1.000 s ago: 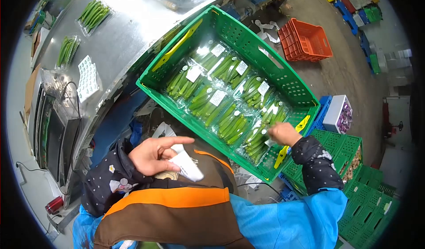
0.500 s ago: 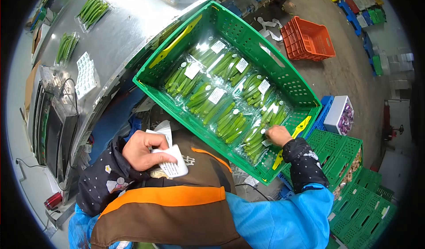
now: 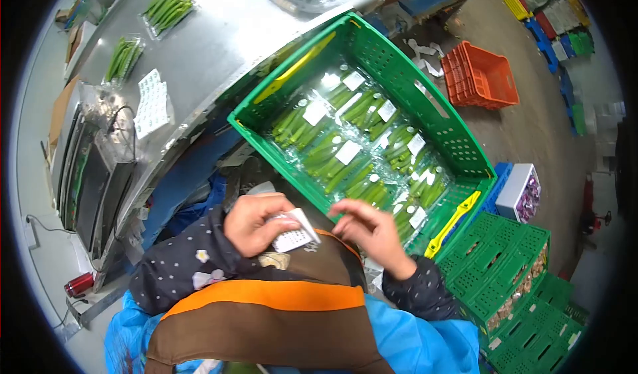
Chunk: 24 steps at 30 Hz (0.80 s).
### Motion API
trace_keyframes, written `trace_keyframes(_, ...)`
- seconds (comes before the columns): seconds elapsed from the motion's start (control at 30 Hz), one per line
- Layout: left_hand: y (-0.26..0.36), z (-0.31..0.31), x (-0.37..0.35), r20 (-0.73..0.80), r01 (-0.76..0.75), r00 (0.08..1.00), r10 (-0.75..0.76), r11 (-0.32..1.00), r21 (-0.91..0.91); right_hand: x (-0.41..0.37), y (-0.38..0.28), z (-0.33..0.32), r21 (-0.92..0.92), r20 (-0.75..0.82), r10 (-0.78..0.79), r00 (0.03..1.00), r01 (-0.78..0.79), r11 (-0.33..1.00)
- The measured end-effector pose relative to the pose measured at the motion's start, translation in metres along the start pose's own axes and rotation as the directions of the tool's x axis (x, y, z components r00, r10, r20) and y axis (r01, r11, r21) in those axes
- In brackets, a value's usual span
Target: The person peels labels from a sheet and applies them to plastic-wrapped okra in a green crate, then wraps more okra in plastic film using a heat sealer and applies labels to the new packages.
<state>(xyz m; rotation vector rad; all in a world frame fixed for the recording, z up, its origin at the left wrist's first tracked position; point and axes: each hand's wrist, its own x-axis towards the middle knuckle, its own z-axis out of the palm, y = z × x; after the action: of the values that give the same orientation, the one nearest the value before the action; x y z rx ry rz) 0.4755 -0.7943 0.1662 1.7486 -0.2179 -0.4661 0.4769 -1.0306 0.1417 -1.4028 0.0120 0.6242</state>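
A small stack of white printed labels (image 3: pixel 292 240) is pinched between thumb and fingers of my left hand (image 3: pixel 252 224), in front of the brown and orange apron. To its right, my right hand (image 3: pixel 372 233) is raised over the near rim of the green crate (image 3: pixel 279 168), its fingers bent and apart with nothing seen in them. Several clear-wrapped packs of long green pods (image 3: pixel 335 168) lie in rows inside the crate. White labels (image 3: pixel 347 152) are stuck on several of them, including the near-corner pack (image 3: pixel 407 221) closest to my right hand, which hides part of it.
On the metal table (image 3: pixel 219 35) at left lie two packs of green pods (image 3: pixel 168 9) and a label sheet (image 3: pixel 152 103). Orange crates (image 3: pixel 478 75) stand on the floor beyond. Stacked green crates (image 3: pixel 495 248) and a white box of purple produce (image 3: pixel 520 193) are at right.
My right hand has left the near-corner pack, which now shows a white label, and moved left toward my left hand. My left hand has shifted right with the labels; the view has shifted slightly.
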Motion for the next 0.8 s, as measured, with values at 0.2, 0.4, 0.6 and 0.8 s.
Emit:
trace_keyframes(0.2, -0.005, 0.006, -0.001, -0.178, -0.005, 0.983, 0.036, 0.984, 0.177, -0.007, 0.0, 0.038, 0.145, -0.055, 0.034, 0.998, -0.026, 0.989)
trace_keyframes(0.4, -0.016, 0.013, -0.003, -0.289, -0.002, 0.955, 0.063, 0.979, 0.205, 0.0, -0.001, 0.047, 0.031, -0.012, -0.057, 0.998, 0.057, 0.998)
trace_keyframes(0.6, -0.013, 0.019, -0.002, -0.422, 0.126, 0.906, -0.014, 0.963, 0.238, 0.0, 0.004, 0.057, -0.056, -0.015, -0.04, 0.999, 0.039, 0.998)
trace_keyframes(0.8, -0.002, 0.006, 0.0, -0.217, 0.005, 0.976, 0.004, 0.999, 0.038, 0.007, 0.006, 0.049, 0.128, -0.023, 0.029, 0.999, -0.026, 0.991)
